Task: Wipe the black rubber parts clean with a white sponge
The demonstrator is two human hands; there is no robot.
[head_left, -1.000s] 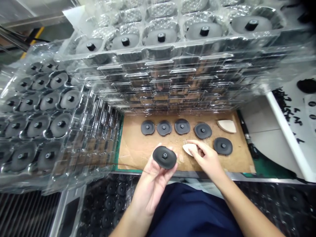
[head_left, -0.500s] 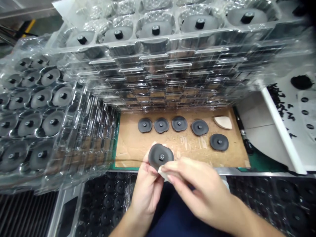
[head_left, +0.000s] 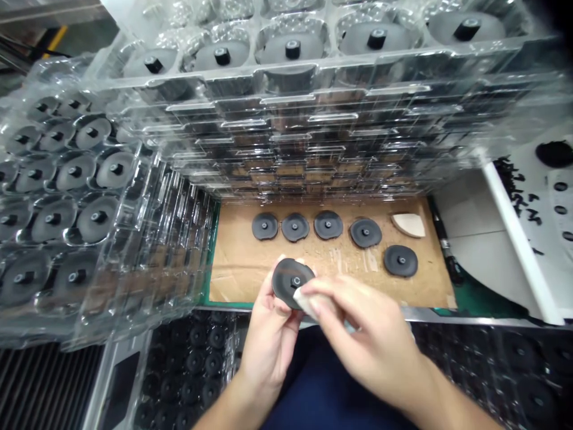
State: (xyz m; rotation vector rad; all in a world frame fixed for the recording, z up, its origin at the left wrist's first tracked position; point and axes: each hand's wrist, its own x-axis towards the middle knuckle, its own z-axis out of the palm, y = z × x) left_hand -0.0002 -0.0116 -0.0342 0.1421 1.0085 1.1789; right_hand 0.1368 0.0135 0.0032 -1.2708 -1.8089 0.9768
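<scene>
Head cam view, hands first. Left hand (head_left: 271, 349) curled around a black disc (head_left: 286, 282), fingers wrapped behind the rim, disc tilted up with its short center stub toward the camera. Right hand (head_left: 367, 340) closed in a pinch on a pale wedge pad (head_left: 307, 304), pressing the pad against the disc's lower edge, just beside the stub. Both hands held up over the front edge of a cardboard sheet (head_left: 237, 280), disc not resting on anything.

Out on the cardboard: four more black discs in a row, including one near the middle (head_left: 327, 224), plus a fifth disc (head_left: 400, 261) lying just below the row's right end. Second pale wedge (head_left: 408, 225) lying at the far right of the row.

Progress-wise, looks like only a small batch out so far: five discs laid flat, and plenty left in stacks of clear plastic trays (head_left: 290, 65) along the back, with another stack (head_left: 147, 197) off to the left. More black parts (head_left: 197, 364) down in a tray below the front edge. Loose black bits (head_left: 514, 191) scattered over a white surface at far right.
</scene>
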